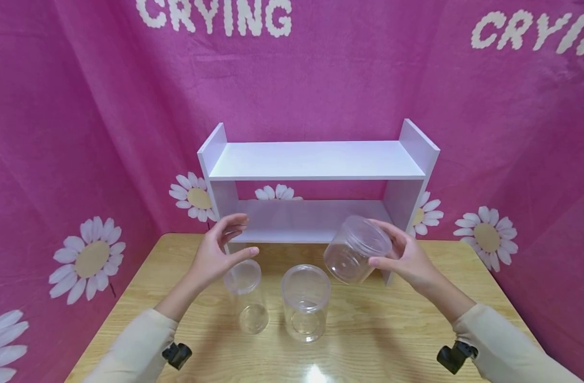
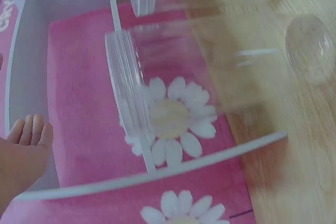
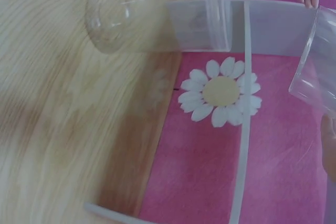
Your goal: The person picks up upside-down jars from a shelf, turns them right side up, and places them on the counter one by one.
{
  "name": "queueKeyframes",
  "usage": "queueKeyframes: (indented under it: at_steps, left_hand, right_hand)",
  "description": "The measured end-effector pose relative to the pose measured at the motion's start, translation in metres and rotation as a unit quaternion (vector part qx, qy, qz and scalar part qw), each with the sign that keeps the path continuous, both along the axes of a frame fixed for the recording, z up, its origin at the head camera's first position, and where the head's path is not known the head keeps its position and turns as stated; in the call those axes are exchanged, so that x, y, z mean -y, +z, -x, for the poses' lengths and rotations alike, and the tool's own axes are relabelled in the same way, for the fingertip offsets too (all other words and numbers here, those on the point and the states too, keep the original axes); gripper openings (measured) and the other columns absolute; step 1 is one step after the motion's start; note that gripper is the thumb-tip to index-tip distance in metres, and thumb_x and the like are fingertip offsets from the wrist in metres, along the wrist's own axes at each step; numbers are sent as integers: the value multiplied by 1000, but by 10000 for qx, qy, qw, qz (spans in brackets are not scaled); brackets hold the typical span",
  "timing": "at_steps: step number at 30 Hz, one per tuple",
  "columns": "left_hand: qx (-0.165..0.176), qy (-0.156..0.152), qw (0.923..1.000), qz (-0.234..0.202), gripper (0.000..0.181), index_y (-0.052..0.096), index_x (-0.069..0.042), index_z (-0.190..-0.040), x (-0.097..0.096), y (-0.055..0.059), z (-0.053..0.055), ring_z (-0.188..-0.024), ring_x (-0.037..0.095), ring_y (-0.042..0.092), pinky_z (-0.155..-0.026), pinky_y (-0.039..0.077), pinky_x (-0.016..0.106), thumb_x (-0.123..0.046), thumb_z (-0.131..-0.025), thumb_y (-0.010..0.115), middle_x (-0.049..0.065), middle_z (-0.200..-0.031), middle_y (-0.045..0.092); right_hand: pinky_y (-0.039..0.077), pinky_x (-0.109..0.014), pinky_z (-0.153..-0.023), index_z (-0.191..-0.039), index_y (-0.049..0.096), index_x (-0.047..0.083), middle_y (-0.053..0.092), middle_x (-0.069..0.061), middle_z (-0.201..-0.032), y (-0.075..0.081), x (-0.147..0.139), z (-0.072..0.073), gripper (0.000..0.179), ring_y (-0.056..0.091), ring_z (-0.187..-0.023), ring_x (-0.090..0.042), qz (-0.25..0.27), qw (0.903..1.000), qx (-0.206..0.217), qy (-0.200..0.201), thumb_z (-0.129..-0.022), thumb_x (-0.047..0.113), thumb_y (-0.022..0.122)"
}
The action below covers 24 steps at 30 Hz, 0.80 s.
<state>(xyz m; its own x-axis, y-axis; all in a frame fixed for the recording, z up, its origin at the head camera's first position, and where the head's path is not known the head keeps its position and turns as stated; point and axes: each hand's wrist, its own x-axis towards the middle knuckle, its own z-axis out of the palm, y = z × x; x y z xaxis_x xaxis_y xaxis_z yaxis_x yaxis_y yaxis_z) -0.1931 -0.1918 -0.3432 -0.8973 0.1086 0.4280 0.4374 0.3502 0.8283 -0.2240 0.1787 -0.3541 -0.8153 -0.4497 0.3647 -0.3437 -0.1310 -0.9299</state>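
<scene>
My right hand [image 1: 409, 260] grips a clear plastic jar [image 1: 349, 255] by its lidded end, thumb on one side and fingers on the other. That jar is tilted and raised in front of the lower shelf. My left hand [image 1: 217, 252] is empty, its thumb and fingers spread apart, above a tall narrow clear jar [image 1: 246, 298] standing on the table. A wider clear jar [image 1: 305, 306] stands upright between the hands. In the left wrist view, the narrow jar [image 2: 194, 72] lies across the middle and my left hand [image 2: 26, 153] shows at the left edge.
A white two-tier shelf unit [image 1: 316, 159] stands at the back of the wooden table [image 1: 368, 340]. Behind and beside it hangs a pink cloth [image 1: 316, 80] with daisies and lettering. Each sleeve carries a small black camera [image 1: 457, 355].
</scene>
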Motion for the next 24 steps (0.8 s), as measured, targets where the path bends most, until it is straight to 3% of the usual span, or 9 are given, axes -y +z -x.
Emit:
queueKeyframes:
  at_steps: [5,8,10,17,20,24]
  left_hand:
    - [50,301,9994,-169,64,47,6,-132,14,1,2,-111,-3,53,-104,42,9,4,-75,76,21,-131,55]
    - [44,486,9985,-231,62,47,7,-131,22,0,3,-108,-10,52,-101,42,7,5,-75,75,22,-131,55]
    - [-2,596,9978,-295,61,48,8,-130,26,0,4,-106,-12,52,-100,43,7,6,-76,75,22,-130,55]
    - [-131,910,9943,-539,56,50,8,-127,39,-3,6,-105,-7,57,-99,45,8,6,-77,74,-9,-115,57]
    - [-10,1007,9929,-639,55,50,7,-128,41,-4,7,-106,-4,57,-99,45,7,4,-78,73,-6,-116,58]
    - [37,1061,9910,-821,54,49,8,-128,45,-5,8,-104,-6,58,-97,45,7,6,-79,71,-14,-112,60]
  right_hand:
    - [52,-12,-91,-136,48,9,57,11,-125,-7,-10,-1,63,57,-110,1,-104,9999,-40,-86,-80,-10,67]
    - [51,-11,-92,-138,45,4,57,12,-126,-11,-15,0,64,57,-111,2,-217,9996,-122,-140,-80,-11,67]
    - [50,-10,-93,-138,43,0,57,12,-126,-14,-18,0,65,57,-111,3,-315,9991,-225,-188,-79,-12,68]
    - [50,-9,-92,-137,38,-12,57,14,-125,-25,-25,1,70,58,-109,5,-819,9926,-808,-385,-74,-14,71]
    - [50,-8,-91,-136,38,-14,57,18,-124,-34,-27,3,73,59,-107,6,-1052,9884,-971,-498,-72,-14,73]
    - [49,-7,-91,-135,40,-14,57,20,-124,-46,-29,2,75,59,-107,7,-1198,9848,-1115,-574,-69,-13,76]
